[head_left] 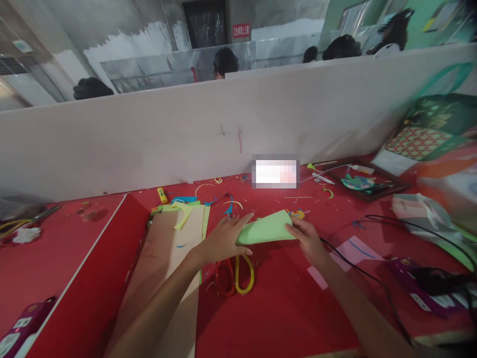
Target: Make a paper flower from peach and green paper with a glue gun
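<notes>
Right fingers [304, 229] pinched on light-green paper [266, 228], held over the red counter [283, 303]. My left fingers [243, 222] spread wide at its left end, can't tell if gripping. Scissors [236, 273] nearby.

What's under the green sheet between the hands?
Red and yellow scissor handles show past its near edge, on the red tabletop. The green sheet and left hand cover whatever lies beneath; the blades can't be made out.

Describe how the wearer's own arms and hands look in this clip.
The left hand and right hand are both ungloved. The left forearm and right forearm are bare as far as the picture shows, with no sleeve in view. No watch, bracelet or ring can be made out.
</notes>
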`<state>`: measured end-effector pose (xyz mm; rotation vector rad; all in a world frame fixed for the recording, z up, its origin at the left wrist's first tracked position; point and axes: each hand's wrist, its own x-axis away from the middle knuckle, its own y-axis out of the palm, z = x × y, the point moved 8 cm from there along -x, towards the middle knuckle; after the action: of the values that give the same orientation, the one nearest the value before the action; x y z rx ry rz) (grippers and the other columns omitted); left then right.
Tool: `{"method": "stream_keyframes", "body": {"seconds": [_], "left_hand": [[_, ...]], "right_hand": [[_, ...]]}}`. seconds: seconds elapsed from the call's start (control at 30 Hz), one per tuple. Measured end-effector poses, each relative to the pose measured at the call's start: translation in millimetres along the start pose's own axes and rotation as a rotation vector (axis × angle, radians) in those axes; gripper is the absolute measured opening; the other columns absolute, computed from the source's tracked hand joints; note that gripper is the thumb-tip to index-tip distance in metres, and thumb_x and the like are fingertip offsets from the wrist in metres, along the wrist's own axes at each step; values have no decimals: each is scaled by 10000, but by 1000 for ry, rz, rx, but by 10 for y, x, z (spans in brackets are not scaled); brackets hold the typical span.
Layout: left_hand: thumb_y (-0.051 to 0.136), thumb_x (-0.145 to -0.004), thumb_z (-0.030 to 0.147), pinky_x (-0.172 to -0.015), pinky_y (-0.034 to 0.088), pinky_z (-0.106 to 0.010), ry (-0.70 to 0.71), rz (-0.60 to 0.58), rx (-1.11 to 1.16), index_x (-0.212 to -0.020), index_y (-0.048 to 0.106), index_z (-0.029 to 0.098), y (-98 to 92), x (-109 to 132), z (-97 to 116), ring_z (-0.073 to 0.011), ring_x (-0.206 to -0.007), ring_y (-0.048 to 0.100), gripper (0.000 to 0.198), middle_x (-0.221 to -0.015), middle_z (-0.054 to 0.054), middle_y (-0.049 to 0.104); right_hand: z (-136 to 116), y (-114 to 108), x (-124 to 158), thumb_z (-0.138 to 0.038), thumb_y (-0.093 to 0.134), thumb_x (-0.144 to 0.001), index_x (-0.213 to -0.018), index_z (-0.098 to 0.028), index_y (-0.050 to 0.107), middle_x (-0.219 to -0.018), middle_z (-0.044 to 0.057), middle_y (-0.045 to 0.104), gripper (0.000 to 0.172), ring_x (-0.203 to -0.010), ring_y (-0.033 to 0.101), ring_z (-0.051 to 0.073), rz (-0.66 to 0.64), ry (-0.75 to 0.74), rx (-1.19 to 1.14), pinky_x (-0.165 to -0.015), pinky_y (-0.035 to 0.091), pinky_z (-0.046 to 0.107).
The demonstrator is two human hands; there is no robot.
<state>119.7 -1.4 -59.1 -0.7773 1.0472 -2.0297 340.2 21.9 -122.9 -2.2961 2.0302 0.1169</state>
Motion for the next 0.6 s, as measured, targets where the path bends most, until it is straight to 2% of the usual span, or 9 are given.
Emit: {"method": "stream_keyframes", "body": {"seconds": [0.1, 0.17, 0.23, 0.3, 0.37, 0.43, 0.5, 0.53, 0.6], "left_hand": [[708, -902, 488, -1244, 280, -568, 17, 26, -16, -1618, 322, 244, 39, -46, 6, -377, -1493, 416, 849, -1578, -142, 518], [682, -922, 451, -1194, 351, -551, 23, 65, 6, -1575, 399, 269, 15, -47, -1, -373, -1413, 494, 735, -1524, -121, 570], [684, -915, 441, -1137, 408, -533, 3, 90, 48, -1552, 439, 282, -6, -39, -28, -378, -1338, 545, 701, -1475, -115, 606], [707, -891, 449, -1098, 435, -524, -39, 112, 95, -1561, 436, 289, -31, -31, -78, -398, -1318, 553, 740, -1484, -119, 599], [734, -863, 452, -1082, 440, -531, -71, 146, 136, -1576, 423, 300, -73, -25, -134, -419, -1318, 556, 793, -1520, -120, 573], [758, -837, 447, -1048, 461, -523, -88, 195, 192, -1579, 422, 301, -139, -18, -196, -418, -1269, 600, 828, -1482, -129, 605], [777, -817, 423, -1008, 491, -492, -98, 266, 275, -1567, 441, 287, -231, -8, -266, -389, -1193, 654, 833, -1380, -135, 670], [785, -809, 408, -1003, 500, -474, -98, 309, 327, -1555, 454, 275, -285, -1, -302, -373, -1181, 665, 827, -1348, -134, 685], [797, -793, 385, -1029, 502, -445, -93, 400, 441, -1526, 479, 249, -395, 14, -370, -352, -1242, 642, 811, -1375, -136, 667]], "right_hand": [[-74, 36, 2, -655, 668, -861, -772, -218, 667, -730, 8, 611, 446, -723, 536, 196, -33, -55, 95, -669, 443, 311], [-154, 35, 6, -678, 641, -875, -796, -220, 666, -746, 13, 616, 465, -738, 543, 199, 2, -99, 130, -669, 441, 309], [-247, -31, 23, -673, 618, -896, -867, -223, 680, -804, 25, 641, 455, -759, 560, 201, 114, -149, 116, -678, 445, 308], [-327, -162, 76, -628, 603, -929, -939, -229, 674, -846, 28, 643, 406, -734, 559, 185, 282, -201, 52, -672, 445, 304], [-379, -298, 177, -570, 601, -954, -938, -235, 637, -802, 5, 598, 337, -662, 514, 158, 455, -249, 0, -648, 434, 296], [-419, -344, 299, -525, 598, -972, -886, -240, 594, -723, -23, 527, 298, -599, 450, 143, 562, -275, 38, -611, 406, 290], [-469, -188, 388, -486, 574, -996, -851, -241, 587, -699, -14, 532, 284, -594, 457, 153, 512, -279, 191, -594, 397, 297], [-498, -4, 417, -466, 541, -1013, -849, -239, 607, -735, 15, 593, 287, -641, 517, 173, 405, -288, 300, -616, 421, 306], [-511, 541, 499, -429, 480, -1041, -859, -243, 645, -795, 50, 679, 308, -725, 611, 202, 70, -314, 524, -679, 471, 318]]}}
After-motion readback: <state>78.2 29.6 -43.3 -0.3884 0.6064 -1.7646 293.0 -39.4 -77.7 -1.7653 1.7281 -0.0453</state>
